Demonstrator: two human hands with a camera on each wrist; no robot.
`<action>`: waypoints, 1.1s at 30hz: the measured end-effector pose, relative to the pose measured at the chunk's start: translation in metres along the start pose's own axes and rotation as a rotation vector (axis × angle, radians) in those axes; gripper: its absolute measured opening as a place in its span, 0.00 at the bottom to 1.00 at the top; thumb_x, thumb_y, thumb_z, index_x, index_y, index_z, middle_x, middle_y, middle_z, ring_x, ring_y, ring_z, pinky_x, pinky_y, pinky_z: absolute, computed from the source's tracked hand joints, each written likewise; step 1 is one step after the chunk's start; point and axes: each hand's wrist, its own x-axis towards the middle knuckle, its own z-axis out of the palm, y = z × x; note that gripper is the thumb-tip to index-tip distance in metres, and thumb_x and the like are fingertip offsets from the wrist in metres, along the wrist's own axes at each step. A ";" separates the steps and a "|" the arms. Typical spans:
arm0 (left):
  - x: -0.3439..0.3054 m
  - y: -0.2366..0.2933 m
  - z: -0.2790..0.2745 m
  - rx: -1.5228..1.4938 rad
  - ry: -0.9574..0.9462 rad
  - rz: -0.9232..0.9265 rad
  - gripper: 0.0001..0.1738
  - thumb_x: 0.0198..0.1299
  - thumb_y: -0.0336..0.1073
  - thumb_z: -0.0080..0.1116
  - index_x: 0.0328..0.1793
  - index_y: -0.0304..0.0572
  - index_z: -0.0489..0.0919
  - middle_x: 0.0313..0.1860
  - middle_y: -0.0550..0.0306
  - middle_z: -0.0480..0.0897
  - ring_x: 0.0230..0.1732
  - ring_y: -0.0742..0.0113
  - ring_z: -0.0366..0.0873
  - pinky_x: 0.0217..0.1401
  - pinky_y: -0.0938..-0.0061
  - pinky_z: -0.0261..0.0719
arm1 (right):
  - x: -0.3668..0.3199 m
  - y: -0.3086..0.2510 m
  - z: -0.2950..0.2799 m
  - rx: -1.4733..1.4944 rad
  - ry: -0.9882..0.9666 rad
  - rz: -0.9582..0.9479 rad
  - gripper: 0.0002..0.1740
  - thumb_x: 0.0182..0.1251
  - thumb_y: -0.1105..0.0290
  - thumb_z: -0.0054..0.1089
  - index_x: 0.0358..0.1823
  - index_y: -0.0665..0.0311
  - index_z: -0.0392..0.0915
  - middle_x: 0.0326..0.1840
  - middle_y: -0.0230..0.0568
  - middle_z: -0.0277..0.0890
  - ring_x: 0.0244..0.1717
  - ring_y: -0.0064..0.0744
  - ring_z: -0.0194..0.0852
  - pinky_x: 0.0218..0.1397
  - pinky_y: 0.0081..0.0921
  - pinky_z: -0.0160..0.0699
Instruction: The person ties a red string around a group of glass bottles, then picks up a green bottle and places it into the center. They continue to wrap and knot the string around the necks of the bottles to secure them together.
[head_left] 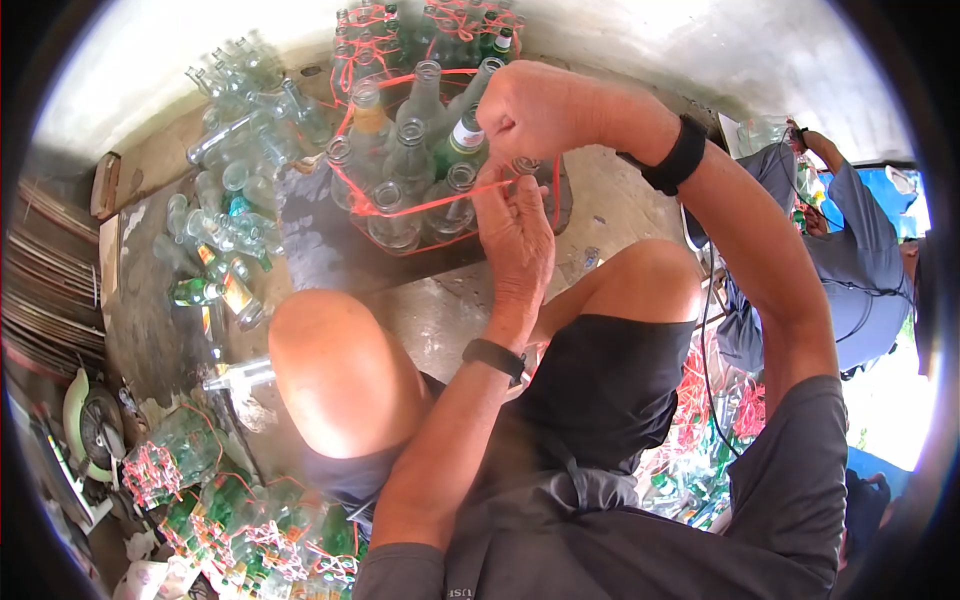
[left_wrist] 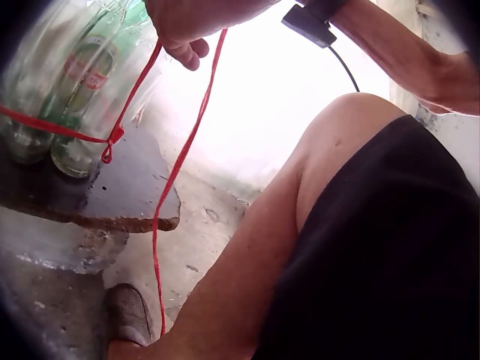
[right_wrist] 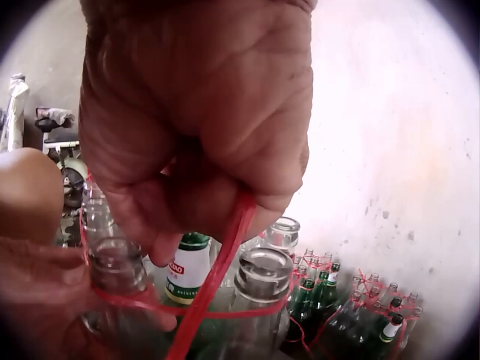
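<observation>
head view: we've got a cluster of glass bottles [head_left: 408,155] upright on a dark slab [head_left: 320,240], mostly clear, one green bottle [head_left: 462,142] with a white label among them. red string [head_left: 430,209] loops round the group. right hand [head_left: 535,110] is a curled fist at the cluster's right side. left hand [head_left: 518,235] is just below it, fingers up at the string; we can't tell if it pinches or only touches. loose bottles [head_left: 235,215] lie to the left on the floor, tied bundles [head_left: 370,40] stand behind, and another person [head_left: 850,260] is at far right.

left wrist view: we see the right hand at the top, two strands below it. one runs to a knot [left_wrist: 115,135] at the cluster's side, the other hangs past the slab edge, down near a shoe [left_wrist: 129,313]. left hand is out of this view.

right wrist view: right fingers are curled round the string, which slants down across the bottle necks. left hand is blurred at lower left, beside the cluster. pale wall [right_wrist: 397,150] behind.
</observation>
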 end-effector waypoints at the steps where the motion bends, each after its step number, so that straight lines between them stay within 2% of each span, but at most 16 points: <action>1: 0.000 0.003 0.000 -0.013 0.008 -0.009 0.23 0.84 0.39 0.53 0.77 0.38 0.65 0.62 0.54 0.75 0.49 0.70 0.85 0.51 0.74 0.85 | 0.001 0.000 -0.004 0.003 -0.042 0.059 0.14 0.51 0.72 0.64 0.19 0.71 0.67 0.19 0.56 0.60 0.21 0.53 0.53 0.26 0.44 0.59; 5: -0.001 0.013 0.002 -0.082 0.009 -0.073 0.22 0.82 0.31 0.51 0.77 0.32 0.67 0.69 0.49 0.72 0.52 0.67 0.80 0.61 0.69 0.82 | -0.006 0.008 0.007 0.031 0.127 -0.063 0.15 0.53 0.72 0.64 0.19 0.71 0.67 0.20 0.56 0.62 0.22 0.55 0.58 0.27 0.46 0.61; 7: -0.001 0.016 0.001 -0.102 0.004 -0.118 0.22 0.82 0.31 0.51 0.77 0.32 0.67 0.69 0.49 0.71 0.52 0.66 0.80 0.60 0.70 0.83 | -0.012 0.002 0.001 0.041 0.069 0.109 0.14 0.55 0.71 0.65 0.20 0.71 0.70 0.21 0.57 0.65 0.23 0.58 0.64 0.29 0.47 0.64; 11: 0.001 0.012 0.000 -0.083 -0.011 -0.110 0.21 0.82 0.31 0.51 0.75 0.31 0.68 0.68 0.48 0.72 0.52 0.66 0.81 0.60 0.70 0.83 | -0.024 0.008 0.003 -0.009 0.100 0.123 0.13 0.58 0.70 0.64 0.21 0.70 0.74 0.22 0.58 0.68 0.24 0.59 0.68 0.30 0.48 0.66; 13: 0.004 0.006 -0.001 0.012 -0.011 0.035 0.18 0.83 0.37 0.54 0.71 0.35 0.70 0.67 0.55 0.73 0.49 0.71 0.84 0.52 0.76 0.84 | -0.033 0.011 0.012 -0.052 0.141 0.251 0.11 0.61 0.69 0.64 0.24 0.69 0.78 0.23 0.57 0.71 0.25 0.59 0.71 0.31 0.47 0.69; 14: 0.003 0.003 -0.001 0.012 -0.012 0.038 0.18 0.83 0.37 0.54 0.71 0.35 0.70 0.67 0.55 0.73 0.49 0.71 0.84 0.52 0.76 0.84 | -0.038 0.009 0.017 -0.054 0.143 0.251 0.11 0.61 0.69 0.64 0.24 0.69 0.78 0.23 0.57 0.71 0.25 0.59 0.71 0.31 0.47 0.69; 16: 0.003 0.001 -0.001 -0.029 0.010 0.036 0.17 0.83 0.37 0.54 0.69 0.35 0.71 0.67 0.55 0.73 0.50 0.71 0.84 0.52 0.77 0.85 | -0.050 -0.002 0.027 -0.050 0.323 0.328 0.09 0.62 0.70 0.63 0.27 0.67 0.81 0.24 0.54 0.76 0.26 0.57 0.74 0.31 0.45 0.71; 17: 0.003 0.004 -0.001 -0.029 0.009 0.040 0.17 0.83 0.37 0.54 0.69 0.35 0.71 0.67 0.55 0.73 0.50 0.71 0.84 0.52 0.77 0.85 | -0.056 -0.008 0.030 -0.051 0.325 0.327 0.09 0.62 0.70 0.63 0.27 0.67 0.81 0.24 0.54 0.76 0.26 0.57 0.74 0.31 0.45 0.71; 19: 0.001 0.015 -0.002 -0.037 0.005 -0.069 0.20 0.82 0.32 0.52 0.73 0.30 0.69 0.65 0.47 0.75 0.51 0.67 0.83 0.56 0.71 0.84 | -0.066 -0.020 0.036 0.029 0.457 0.382 0.07 0.66 0.68 0.62 0.34 0.64 0.83 0.26 0.53 0.79 0.27 0.59 0.75 0.31 0.43 0.73; 22: 0.000 0.017 -0.003 -0.062 -0.007 -0.127 0.21 0.83 0.33 0.52 0.74 0.29 0.69 0.65 0.45 0.76 0.51 0.66 0.84 0.57 0.70 0.85 | -0.074 -0.044 0.040 0.077 0.595 0.504 0.08 0.71 0.66 0.62 0.38 0.63 0.83 0.29 0.54 0.81 0.29 0.61 0.76 0.32 0.45 0.75; 26: -0.002 0.021 -0.006 -0.016 -0.007 -0.136 0.21 0.83 0.33 0.52 0.75 0.30 0.69 0.65 0.45 0.77 0.52 0.65 0.85 0.58 0.70 0.85 | -0.088 -0.048 0.061 0.002 0.560 0.522 0.08 0.74 0.64 0.62 0.42 0.61 0.83 0.30 0.55 0.81 0.31 0.62 0.80 0.34 0.50 0.76; 28: -0.007 0.022 -0.008 0.065 0.024 -0.050 0.21 0.83 0.33 0.52 0.75 0.29 0.69 0.64 0.46 0.78 0.53 0.64 0.86 0.58 0.69 0.86 | -0.092 -0.054 0.067 -0.139 0.402 0.564 0.08 0.74 0.64 0.60 0.42 0.61 0.81 0.29 0.56 0.81 0.33 0.62 0.83 0.36 0.54 0.78; 29: -0.012 0.022 -0.008 0.067 0.023 -0.047 0.21 0.83 0.33 0.52 0.75 0.29 0.69 0.64 0.46 0.78 0.53 0.64 0.86 0.58 0.69 0.86 | -0.093 -0.059 0.068 -0.139 0.405 0.563 0.08 0.74 0.64 0.60 0.42 0.61 0.81 0.29 0.56 0.81 0.33 0.62 0.83 0.36 0.54 0.78; 31: -0.025 0.024 -0.009 0.076 0.095 -0.050 0.18 0.82 0.32 0.52 0.71 0.29 0.73 0.67 0.46 0.77 0.49 0.64 0.86 0.54 0.69 0.86 | -0.095 -0.069 0.068 -0.185 0.245 0.605 0.07 0.74 0.66 0.58 0.44 0.62 0.78 0.28 0.56 0.82 0.33 0.63 0.84 0.35 0.55 0.80; 32: -0.030 0.024 -0.010 0.076 0.094 -0.044 0.18 0.82 0.32 0.52 0.71 0.29 0.73 0.67 0.46 0.77 0.49 0.64 0.86 0.54 0.69 0.86 | -0.094 -0.075 0.067 -0.187 0.249 0.602 0.07 0.74 0.66 0.58 0.44 0.62 0.78 0.28 0.56 0.82 0.33 0.63 0.84 0.35 0.55 0.80; 33: -0.035 0.023 -0.011 0.131 0.101 -0.060 0.16 0.82 0.33 0.53 0.66 0.28 0.77 0.62 0.47 0.80 0.47 0.65 0.86 0.51 0.70 0.85 | -0.094 -0.082 0.065 -0.167 0.156 0.628 0.07 0.71 0.67 0.58 0.44 0.62 0.78 0.30 0.56 0.84 0.36 0.63 0.86 0.40 0.55 0.83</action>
